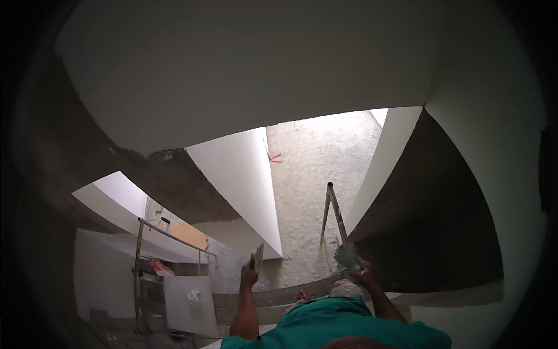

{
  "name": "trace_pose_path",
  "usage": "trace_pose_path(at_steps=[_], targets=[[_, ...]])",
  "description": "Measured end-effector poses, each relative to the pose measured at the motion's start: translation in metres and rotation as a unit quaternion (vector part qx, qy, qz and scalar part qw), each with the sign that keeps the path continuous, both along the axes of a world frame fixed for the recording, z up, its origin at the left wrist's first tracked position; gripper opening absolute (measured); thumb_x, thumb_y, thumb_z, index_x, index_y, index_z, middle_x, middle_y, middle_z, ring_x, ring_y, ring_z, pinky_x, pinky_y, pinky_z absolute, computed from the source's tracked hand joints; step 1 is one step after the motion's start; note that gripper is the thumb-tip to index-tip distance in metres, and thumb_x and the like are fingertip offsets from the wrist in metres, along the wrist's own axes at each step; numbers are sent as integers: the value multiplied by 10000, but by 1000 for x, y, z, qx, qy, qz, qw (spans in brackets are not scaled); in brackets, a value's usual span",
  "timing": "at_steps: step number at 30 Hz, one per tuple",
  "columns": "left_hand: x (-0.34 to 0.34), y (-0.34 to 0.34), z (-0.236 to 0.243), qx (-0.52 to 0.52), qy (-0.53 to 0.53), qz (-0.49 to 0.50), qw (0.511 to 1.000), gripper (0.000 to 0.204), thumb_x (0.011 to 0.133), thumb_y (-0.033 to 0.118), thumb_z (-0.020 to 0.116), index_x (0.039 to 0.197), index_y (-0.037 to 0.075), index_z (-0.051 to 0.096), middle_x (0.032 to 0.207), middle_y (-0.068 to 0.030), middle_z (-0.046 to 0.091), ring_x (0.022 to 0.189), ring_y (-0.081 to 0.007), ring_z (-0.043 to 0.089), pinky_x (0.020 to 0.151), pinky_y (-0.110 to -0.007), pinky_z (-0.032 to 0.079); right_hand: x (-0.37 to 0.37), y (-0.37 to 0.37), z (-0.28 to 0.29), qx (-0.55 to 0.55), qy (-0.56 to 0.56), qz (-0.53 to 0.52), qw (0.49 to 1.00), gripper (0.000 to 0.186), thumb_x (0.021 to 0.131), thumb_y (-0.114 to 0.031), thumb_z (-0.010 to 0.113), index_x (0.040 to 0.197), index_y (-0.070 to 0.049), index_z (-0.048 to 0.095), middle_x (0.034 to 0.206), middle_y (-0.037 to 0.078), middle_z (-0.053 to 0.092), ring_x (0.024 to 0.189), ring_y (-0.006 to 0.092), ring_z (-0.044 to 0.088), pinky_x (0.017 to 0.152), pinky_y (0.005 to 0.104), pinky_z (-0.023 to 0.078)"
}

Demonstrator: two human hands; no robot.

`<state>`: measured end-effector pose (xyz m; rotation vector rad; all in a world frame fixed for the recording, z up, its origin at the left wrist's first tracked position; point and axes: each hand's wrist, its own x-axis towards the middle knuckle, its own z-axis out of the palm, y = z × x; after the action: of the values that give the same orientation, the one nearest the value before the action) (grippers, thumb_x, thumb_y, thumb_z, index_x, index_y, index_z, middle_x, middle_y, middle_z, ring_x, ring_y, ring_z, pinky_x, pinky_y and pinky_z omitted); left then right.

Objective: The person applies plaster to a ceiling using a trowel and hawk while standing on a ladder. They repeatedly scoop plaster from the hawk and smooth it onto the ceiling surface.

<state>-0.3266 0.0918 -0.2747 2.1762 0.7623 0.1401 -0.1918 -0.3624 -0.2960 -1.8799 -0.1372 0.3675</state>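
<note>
Your left hand (250,274) grasps a thin flat steel trowel (259,256) by its handle; your right hand (364,270) clenches a grey plaster-laden hawk (347,256). Both probably stiff, light; hold the handles.

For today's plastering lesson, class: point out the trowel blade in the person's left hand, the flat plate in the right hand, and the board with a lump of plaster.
trowel blade (259,256), head view, middle of the blade.
flat plate (347,256), head view, its grey face.
board (180,311), head view, bare lower part.
</note>
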Motion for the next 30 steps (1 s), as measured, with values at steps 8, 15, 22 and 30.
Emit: trace_pose_path(at_steps=[8, 15, 22, 30], targets=[[188, -34, 313, 273, -390, -172, 862, 496, 847, 3, 521, 1341, 47, 507, 1276, -179, 584, 1149, -347, 577, 962, -422, 460, -24, -18, 33, -108, -8, -33, 994, 393, 623, -233, 839, 876, 13, 667, 770, 134, 664, 714, 227, 639, 671, 374, 509], [310, -61, 470, 649, -402, -85, 640, 661, 781, -10, 584, 1406, 157, 451, 1391, -102, 492, 1261, -338, 463, 1012, -550, 321, -7, -37, -19, -28, 13, -80, 996, 337, 609, -190, 805, 826, 2, 633, 704, 99, 636, 644, 179, 594, 605, 361, 477], [384, -50, 534, 767, -351, 48, 535, 688, 803, 18, 534, 1453, 177, 373, 1459, -85, 433, 1340, -306, 403, 1077, -550, 269, 15, -80, -93, -56, 22, -87, 994, 292, 621, -127, 713, 869, -5, 615, 748, 77, 627, 674, 164, 588, 612, 351, 481], [403, -40, 596, 761, -436, 44, 480, 642, 787, 86, 457, 1425, 154, 435, 1396, -155, 502, 1292, -360, 459, 1065, -617, 264, 44, -105, -120, -79, 40, -38, 995, 295, 642, -101, 708, 899, 2, 609, 781, 80, 627, 702, 176, 591, 636, 356, 483]])
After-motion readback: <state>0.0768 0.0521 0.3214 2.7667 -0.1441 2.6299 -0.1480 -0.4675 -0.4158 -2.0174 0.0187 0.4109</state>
